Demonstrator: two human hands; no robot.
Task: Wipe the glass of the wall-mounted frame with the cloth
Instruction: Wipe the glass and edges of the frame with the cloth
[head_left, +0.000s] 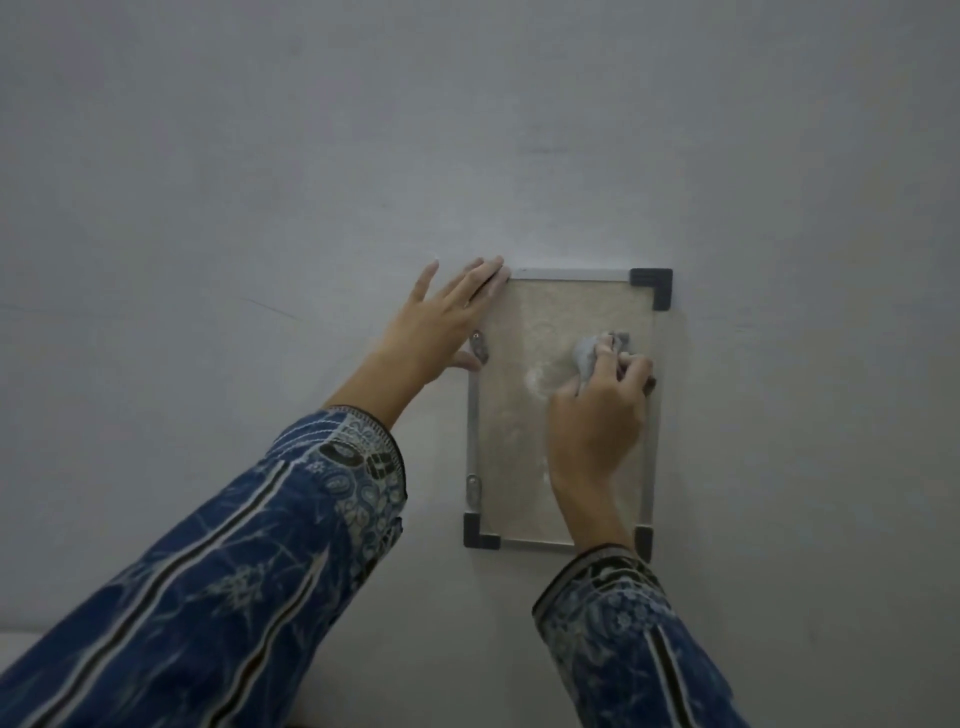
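Now right hand (597, 415) holds cloth (591, 354) against glass (511, 447).

Carrier = plain pale wall (311, 156). Frame (571, 274) sits flat on it, portrait, thin metal rim, black corner caps (652, 286). Upper clip (479, 347) and lower clip (472, 488) at left edge. My left hand (441, 317) flat on wall, fingertips over frame's top-left corner.
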